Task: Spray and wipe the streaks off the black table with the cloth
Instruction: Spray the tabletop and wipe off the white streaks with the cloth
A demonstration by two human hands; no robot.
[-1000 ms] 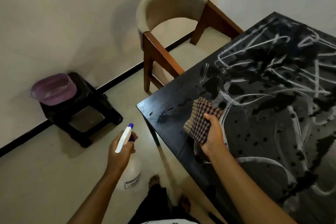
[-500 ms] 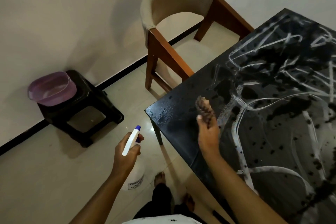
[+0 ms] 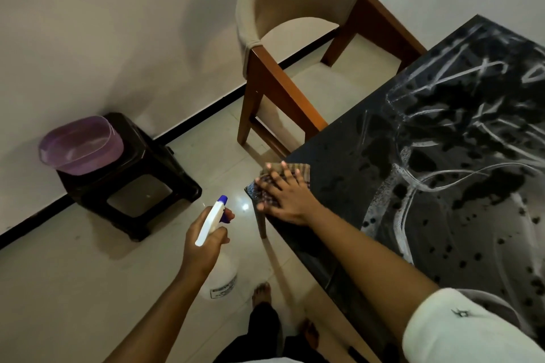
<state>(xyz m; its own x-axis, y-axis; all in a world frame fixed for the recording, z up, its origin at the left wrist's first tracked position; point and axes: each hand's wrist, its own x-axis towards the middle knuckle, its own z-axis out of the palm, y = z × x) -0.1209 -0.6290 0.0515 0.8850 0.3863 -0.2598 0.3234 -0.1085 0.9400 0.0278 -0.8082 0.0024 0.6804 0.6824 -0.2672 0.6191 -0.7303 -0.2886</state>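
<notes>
The right hand (image 3: 287,200) lies flat, its fingers straight and spread, pressing the cloth (image 3: 304,171) down on the near left corner of the black table (image 3: 339,162). Nothing is curled or pinched; the palm and fingers simply bear on the fabric. The cloth is checked in dark and pale squares. It covers the very corner, and part of it shows beyond the fingertips along the left edge.

The left hand (image 3: 203,253) grips the spray bottle (image 3: 211,222) with its fingers wrapped round the neck below the white head, and one finger reaches up by the blue part. It holds the bottle over the floor, just off the table's corner and apart from it. The blue nozzle tip sits uppermost. The pale bottle body hangs below the hand and carries a label (image 3: 223,290) with dark print too small to read.

White streaks (image 3: 413,186) loop and cross over most of the tabletop to the right of the cloth, speckled with dark wet spots. The strip along the left edge near the corner looks darker.

The right arm's white sleeve (image 3: 460,333) bears a small dark mark that cannot be read.

A wooden chair (image 3: 295,3) with a pale curved back stands at the table's far left side. By the wall, a purple basin (image 3: 79,144) rests on a dark stool (image 3: 141,186).
</notes>
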